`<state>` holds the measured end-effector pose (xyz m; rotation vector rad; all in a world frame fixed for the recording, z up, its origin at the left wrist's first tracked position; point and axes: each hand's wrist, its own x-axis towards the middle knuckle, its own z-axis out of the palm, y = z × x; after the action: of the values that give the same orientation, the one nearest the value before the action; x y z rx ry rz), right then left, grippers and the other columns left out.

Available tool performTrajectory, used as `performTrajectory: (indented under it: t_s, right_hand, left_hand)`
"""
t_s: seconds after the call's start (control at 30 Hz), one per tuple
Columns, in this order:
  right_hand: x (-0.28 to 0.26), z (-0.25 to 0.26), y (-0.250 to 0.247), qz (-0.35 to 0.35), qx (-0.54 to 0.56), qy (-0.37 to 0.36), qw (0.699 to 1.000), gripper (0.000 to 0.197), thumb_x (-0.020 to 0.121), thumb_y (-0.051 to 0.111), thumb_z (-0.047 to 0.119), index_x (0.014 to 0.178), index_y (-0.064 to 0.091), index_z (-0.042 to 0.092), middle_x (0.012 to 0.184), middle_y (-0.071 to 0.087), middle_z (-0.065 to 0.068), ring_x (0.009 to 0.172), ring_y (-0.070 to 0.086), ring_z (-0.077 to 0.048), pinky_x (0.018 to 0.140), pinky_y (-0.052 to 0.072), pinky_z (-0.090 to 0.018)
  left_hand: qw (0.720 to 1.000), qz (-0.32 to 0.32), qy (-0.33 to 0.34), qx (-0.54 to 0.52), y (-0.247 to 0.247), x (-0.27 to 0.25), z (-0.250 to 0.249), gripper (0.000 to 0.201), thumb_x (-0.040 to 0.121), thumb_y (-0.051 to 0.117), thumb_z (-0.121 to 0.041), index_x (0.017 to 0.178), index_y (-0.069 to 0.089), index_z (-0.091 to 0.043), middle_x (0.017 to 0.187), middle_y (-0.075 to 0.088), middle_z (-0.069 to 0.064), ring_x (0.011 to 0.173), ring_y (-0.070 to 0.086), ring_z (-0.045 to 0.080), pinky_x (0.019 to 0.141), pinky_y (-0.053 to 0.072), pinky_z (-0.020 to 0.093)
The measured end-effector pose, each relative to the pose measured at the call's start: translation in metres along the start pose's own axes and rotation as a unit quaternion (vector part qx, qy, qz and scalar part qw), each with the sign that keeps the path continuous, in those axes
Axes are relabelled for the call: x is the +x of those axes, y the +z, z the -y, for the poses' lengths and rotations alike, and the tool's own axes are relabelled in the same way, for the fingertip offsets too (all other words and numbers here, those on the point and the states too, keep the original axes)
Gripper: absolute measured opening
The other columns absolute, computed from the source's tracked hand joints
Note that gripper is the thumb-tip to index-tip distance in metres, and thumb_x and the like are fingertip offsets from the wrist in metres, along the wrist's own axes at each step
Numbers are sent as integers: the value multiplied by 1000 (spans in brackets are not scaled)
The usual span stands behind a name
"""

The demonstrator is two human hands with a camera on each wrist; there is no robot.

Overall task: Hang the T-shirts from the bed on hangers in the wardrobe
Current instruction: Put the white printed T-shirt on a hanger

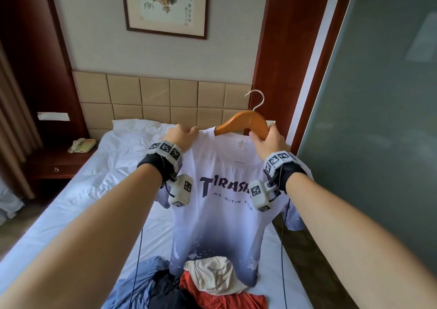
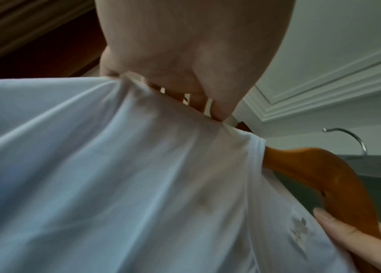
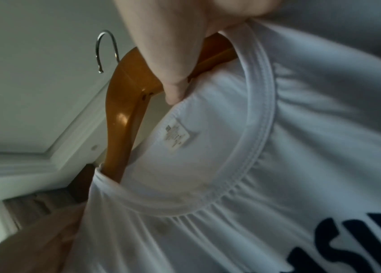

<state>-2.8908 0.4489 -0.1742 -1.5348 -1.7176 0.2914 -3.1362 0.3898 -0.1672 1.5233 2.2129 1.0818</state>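
A white T-shirt (image 1: 220,216) with dark lettering and a blue-fading hem hangs in the air over the bed (image 1: 78,195). A wooden hanger (image 1: 246,120) with a metal hook (image 1: 256,99) is partly inside its collar; the hanger's left arm is under the cloth. My left hand (image 1: 182,135) grips the shirt's left shoulder, bunched over that arm. My right hand (image 1: 268,139) grips the hanger's right arm together with the collar. In the left wrist view the hanger (image 2: 320,177) comes out of the neck opening. The collar (image 3: 261,114) and its label show in the right wrist view.
A pile of other shirts (image 1: 201,285), blue, black, red and cream, lies on the bed's near end. A dark wooden nightstand (image 1: 56,164) with a telephone (image 1: 81,145) stands on the left. A grey glass panel (image 1: 378,119) rises on the right.
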Motion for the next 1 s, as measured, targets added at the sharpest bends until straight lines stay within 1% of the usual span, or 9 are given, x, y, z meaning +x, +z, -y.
performTrajectory:
  t_s: [0.13,0.33,0.47,0.57,0.67,0.8,0.87,0.93,1.0]
  right_hand:
    - [-3,3,12,-36,13,37,999,41,89,57,58,103,54,20,94,69,-1,94,64,-31,96,43,-48]
    - [-14,4,30,-51,56,95,993,46,78,53,68,100,57,28,92,70,3,94,66,-28,100,45,-53]
    - [-20,2,39,-41,69,102,992,39,81,60,64,96,60,28,94,70,3,97,66,-29,98,47,-52]
    - [-24,-5,39,-35,79,97,991,34,85,63,59,95,60,27,93,69,5,95,66,-28,98,48,-52]
    - [-28,-9,38,-34,83,95,991,36,85,64,60,93,61,25,90,68,7,92,65,-27,98,47,-51]
    - [-36,-5,39,-32,68,50,996,35,83,69,54,93,65,21,83,68,8,86,66,-25,92,51,-46]
    - [-40,-4,42,-30,63,35,997,35,82,71,52,92,66,19,84,70,6,84,66,-25,90,52,-46]
    - [-42,-3,45,-19,56,24,998,34,80,73,51,89,66,19,84,70,4,82,66,-25,89,52,-47]
    - [-45,-2,48,-1,54,18,998,34,79,74,50,89,66,20,83,70,4,82,66,-25,86,53,-45]
  left_hand:
    - [995,-42,-40,-76,-12,2,28,38,93,50,-30,58,44,-14,60,38,3,62,38,23,52,23,29]
    - [958,-44,-97,-266,-17,-14,61,22,91,63,-35,95,68,-14,83,62,4,80,55,20,74,42,28]
    - [936,-79,-136,-316,-9,-20,79,26,89,66,-30,77,66,-7,64,53,3,70,50,22,60,39,27]
    - [923,-96,-171,-331,-11,-25,93,27,89,68,-30,72,64,-10,66,56,4,67,52,22,64,42,27]
    - [924,-106,-190,-316,-14,-26,101,33,88,69,-31,62,59,-13,66,54,7,61,48,23,63,40,28]
    - [952,-106,-175,-228,-12,-25,95,42,85,61,-21,49,41,-13,54,35,6,54,32,24,53,24,29]
    - [966,-102,-154,-183,-8,-26,88,37,85,57,-18,51,43,-12,52,34,5,52,31,23,50,21,29]
    - [975,-97,-137,-148,-2,-30,78,24,84,55,-21,63,57,-11,58,45,6,59,42,24,55,30,29]
    - [982,-86,-121,-117,6,-33,70,18,81,52,-29,73,65,-19,68,57,3,71,52,25,74,42,33]
